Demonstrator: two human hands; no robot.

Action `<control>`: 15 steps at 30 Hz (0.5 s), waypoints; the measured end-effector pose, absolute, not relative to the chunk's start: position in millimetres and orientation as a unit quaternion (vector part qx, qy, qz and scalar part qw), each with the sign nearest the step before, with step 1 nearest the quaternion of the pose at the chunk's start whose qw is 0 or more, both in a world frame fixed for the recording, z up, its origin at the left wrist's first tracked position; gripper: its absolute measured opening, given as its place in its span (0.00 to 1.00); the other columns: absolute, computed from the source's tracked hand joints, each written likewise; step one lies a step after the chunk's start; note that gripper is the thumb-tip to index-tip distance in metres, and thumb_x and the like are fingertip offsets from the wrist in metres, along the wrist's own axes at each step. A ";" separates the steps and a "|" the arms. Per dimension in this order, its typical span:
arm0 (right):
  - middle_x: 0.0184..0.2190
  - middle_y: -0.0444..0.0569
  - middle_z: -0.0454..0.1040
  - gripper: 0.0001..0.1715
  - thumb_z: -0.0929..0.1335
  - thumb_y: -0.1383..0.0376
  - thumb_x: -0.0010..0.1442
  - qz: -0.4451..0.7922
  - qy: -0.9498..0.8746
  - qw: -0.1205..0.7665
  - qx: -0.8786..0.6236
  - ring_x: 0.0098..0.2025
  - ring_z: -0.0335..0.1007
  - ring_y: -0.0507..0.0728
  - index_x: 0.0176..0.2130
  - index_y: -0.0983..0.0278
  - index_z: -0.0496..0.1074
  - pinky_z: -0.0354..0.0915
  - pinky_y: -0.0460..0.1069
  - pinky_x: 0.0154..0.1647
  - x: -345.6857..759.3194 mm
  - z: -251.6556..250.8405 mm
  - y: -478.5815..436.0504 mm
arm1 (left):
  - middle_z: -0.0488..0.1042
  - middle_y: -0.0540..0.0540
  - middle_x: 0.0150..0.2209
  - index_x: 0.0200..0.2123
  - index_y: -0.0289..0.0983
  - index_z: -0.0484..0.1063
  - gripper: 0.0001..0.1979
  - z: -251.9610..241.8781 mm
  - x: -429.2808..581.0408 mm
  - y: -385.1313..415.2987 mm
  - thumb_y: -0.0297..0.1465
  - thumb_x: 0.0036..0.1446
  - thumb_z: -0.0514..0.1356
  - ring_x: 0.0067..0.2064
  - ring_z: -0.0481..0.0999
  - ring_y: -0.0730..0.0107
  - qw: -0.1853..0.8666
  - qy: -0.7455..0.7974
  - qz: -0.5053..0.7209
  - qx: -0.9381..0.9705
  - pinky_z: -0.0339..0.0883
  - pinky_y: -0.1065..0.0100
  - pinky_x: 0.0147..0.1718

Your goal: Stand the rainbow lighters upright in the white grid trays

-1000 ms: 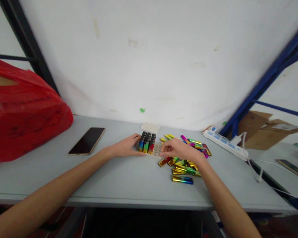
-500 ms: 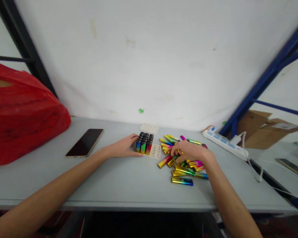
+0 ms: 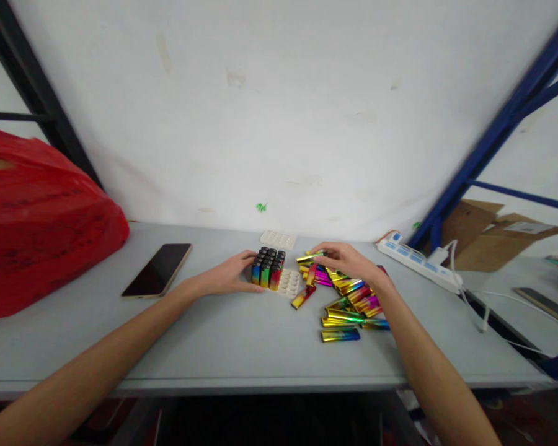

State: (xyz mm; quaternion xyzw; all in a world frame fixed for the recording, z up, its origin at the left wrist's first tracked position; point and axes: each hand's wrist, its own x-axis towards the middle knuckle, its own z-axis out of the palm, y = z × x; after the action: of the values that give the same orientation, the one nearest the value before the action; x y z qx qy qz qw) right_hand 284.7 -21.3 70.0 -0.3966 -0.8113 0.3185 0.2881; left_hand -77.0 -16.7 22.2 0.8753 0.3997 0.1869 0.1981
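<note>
A white tray [image 3: 290, 283] with round sockets sits mid-table, its left part filled with upright metallic rainbow lighters [image 3: 266, 267]. My left hand [image 3: 230, 274] rests against the left side of those lighters, fingers curled around them. To the right lies a loose pile of shiny lighters [image 3: 348, 297]. My right hand [image 3: 344, 259] hovers over the back of the pile and pinches one gold-green lighter [image 3: 309, 256], held level just right of the tray.
A second empty white tray [image 3: 278, 238] lies behind the first. A dark phone [image 3: 157, 269] lies to the left, beside a big red plastic bag [image 3: 37, 217]. A white power strip [image 3: 416, 265] with cables runs at the right, near a blue rack post [image 3: 488, 136].
My right hand moved from the front of the pile to its back and lifted one lighter towards the tray. The left hand stayed on the tray's lighters.
</note>
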 end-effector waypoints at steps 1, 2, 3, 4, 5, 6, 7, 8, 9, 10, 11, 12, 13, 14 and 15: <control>0.24 0.40 0.68 0.27 0.73 0.42 0.64 0.329 -0.794 0.320 -0.398 0.25 0.55 0.52 0.46 0.62 0.81 0.51 0.46 0.25 280.4 66.0 -18.4 | 0.70 0.34 0.69 0.65 0.33 0.73 0.43 22.5 -78.4 -15.8 0.55 0.55 0.73 0.69 0.70 0.37 0.203 0.397 0.189 0.875 0.61 0.50 0.72; 0.24 0.40 0.67 0.28 0.74 0.42 0.63 0.343 -0.775 0.351 -0.398 0.26 0.55 0.52 0.45 0.62 0.81 0.52 0.46 0.26 275.9 61.7 -15.9 | 0.70 0.35 0.70 0.65 0.34 0.73 0.43 22.7 -80.1 -14.7 0.55 0.55 0.73 0.69 0.70 0.38 0.207 0.394 0.191 0.875 0.61 0.51 0.72; 0.24 0.40 0.67 0.28 0.75 0.41 0.61 0.359 -0.754 0.380 -0.398 0.27 0.56 0.52 0.42 0.63 0.81 0.54 0.46 0.27 271.2 57.6 -13.9 | 0.70 0.36 0.70 0.66 0.36 0.73 0.44 22.7 -81.9 -13.6 0.55 0.54 0.73 0.70 0.70 0.39 0.213 0.391 0.191 0.875 0.61 0.51 0.72; 0.24 0.40 0.67 0.29 0.75 0.40 0.60 0.377 -0.731 0.407 -0.398 0.28 0.58 0.52 0.39 0.63 0.79 0.57 0.46 0.29 266.3 53.7 -12.6 | 0.70 0.37 0.70 0.66 0.37 0.72 0.44 22.6 -83.5 -12.8 0.55 0.53 0.74 0.70 0.70 0.39 0.220 0.388 0.191 0.874 0.61 0.51 0.72; 0.25 0.41 0.67 0.30 0.75 0.38 0.59 0.398 -0.707 0.430 -0.397 0.29 0.61 0.52 0.35 0.63 0.77 0.60 0.47 0.30 261.5 50.3 -12.3 | 0.70 0.38 0.70 0.67 0.38 0.71 0.45 22.4 -84.7 -12.3 0.56 0.53 0.74 0.69 0.70 0.40 0.227 0.388 0.191 0.873 0.62 0.51 0.72; 0.27 0.42 0.68 0.32 0.75 0.37 0.59 0.422 -0.683 0.447 -0.394 0.30 0.63 0.52 0.33 0.62 0.75 0.62 0.47 0.32 256.7 47.6 -12.7 | 0.71 0.38 0.70 0.69 0.39 0.69 0.47 21.9 -85.5 -12.2 0.56 0.53 0.74 0.69 0.71 0.41 0.234 0.388 0.191 0.871 0.63 0.51 0.71; 0.28 0.42 0.70 0.32 0.74 0.36 0.59 0.451 -0.662 0.457 -0.387 0.31 0.65 0.53 0.33 0.61 0.73 0.65 0.48 0.33 252.1 45.4 -13.9 | 0.71 0.38 0.70 0.69 0.39 0.68 0.48 21.2 -85.6 -12.4 0.56 0.53 0.74 0.69 0.72 0.41 0.238 0.391 0.191 0.868 0.64 0.51 0.70; 0.30 0.42 0.70 0.33 0.73 0.35 0.59 0.481 -0.648 0.458 -0.373 0.31 0.67 0.53 0.34 0.61 0.71 0.67 0.48 0.34 247.8 43.9 -15.6 | 0.72 0.38 0.70 0.70 0.38 0.67 0.49 20.1 -85.0 -12.8 0.56 0.53 0.73 0.68 0.72 0.42 0.239 0.394 0.192 0.866 0.65 0.52 0.70; 0.30 0.41 0.70 0.32 0.73 0.35 0.60 0.510 -0.640 0.451 -0.357 0.31 0.67 0.53 0.36 0.60 0.70 0.69 0.49 0.34 243.7 43.0 -17.6 | 0.72 0.38 0.69 0.70 0.38 0.67 0.49 18.9 -83.9 -13.2 0.57 0.52 0.74 0.68 0.73 0.42 0.236 0.397 0.193 0.866 0.66 0.52 0.69; 0.29 0.40 0.69 0.32 0.72 0.35 0.61 0.532 -0.636 0.442 -0.342 0.29 0.67 0.52 0.37 0.59 0.69 0.69 0.49 0.32 240.0 42.4 -19.6 | 0.73 0.38 0.69 0.69 0.37 0.68 0.50 17.4 -82.3 -13.5 0.57 0.51 0.74 0.67 0.74 0.41 0.230 0.400 0.197 0.865 0.66 0.52 0.69; 0.27 0.38 0.66 0.31 0.72 0.35 0.61 0.544 -0.636 0.434 -0.334 0.26 0.63 0.51 0.39 0.58 0.68 0.67 0.47 0.29 236.5 42.1 -21.4 | 0.73 0.38 0.68 0.68 0.37 0.69 0.50 15.8 -80.4 -13.6 0.57 0.49 0.75 0.67 0.74 0.41 0.224 0.402 0.202 0.864 0.65 0.52 0.69; 0.25 0.36 0.62 0.31 0.72 0.35 0.62 0.546 -0.637 0.428 -0.335 0.23 0.59 0.50 0.39 0.57 0.66 0.63 0.46 0.26 233.2 41.8 -22.8 | 0.74 0.38 0.68 0.67 0.37 0.71 0.51 14.3 -78.5 -13.6 0.57 0.47 0.76 0.66 0.74 0.40 0.220 0.404 0.210 0.863 0.65 0.52 0.69; 0.23 0.34 0.58 0.31 0.71 0.34 0.62 0.535 -0.643 0.427 -0.344 0.21 0.54 0.49 0.39 0.57 0.66 0.58 0.45 0.23 230.1 41.6 -23.8 | 0.75 0.38 0.67 0.66 0.37 0.72 0.50 13.1 -76.8 -13.5 0.58 0.45 0.77 0.66 0.75 0.40 0.218 0.405 0.219 0.861 0.65 0.53 0.69; 0.22 0.34 0.55 0.32 0.70 0.33 0.63 0.509 -0.652 0.432 -0.360 0.20 0.50 0.49 0.37 0.57 0.65 0.53 0.45 0.21 227.1 41.2 -24.4 | 0.76 0.39 0.66 0.65 0.38 0.73 0.50 12.2 -75.5 -13.4 0.58 0.45 0.77 0.65 0.76 0.40 0.220 0.404 0.226 0.859 0.66 0.53 0.69; 0.22 0.34 0.54 0.33 0.69 0.33 0.63 0.471 -0.665 0.440 -0.377 0.21 0.48 0.49 0.35 0.58 0.64 0.50 0.45 0.21 224.4 40.7 -24.8 | 0.76 0.39 0.65 0.64 0.38 0.74 0.49 11.8 -74.5 -13.3 0.58 0.45 0.77 0.64 0.76 0.41 0.223 0.403 0.233 0.857 0.67 0.54 0.68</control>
State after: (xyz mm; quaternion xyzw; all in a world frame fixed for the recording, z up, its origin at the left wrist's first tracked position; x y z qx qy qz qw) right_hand 224.4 -24.8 40.7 -0.3769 -0.6647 0.4714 0.4404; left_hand -74.5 -13.3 11.8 0.8568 0.4027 0.2328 0.2226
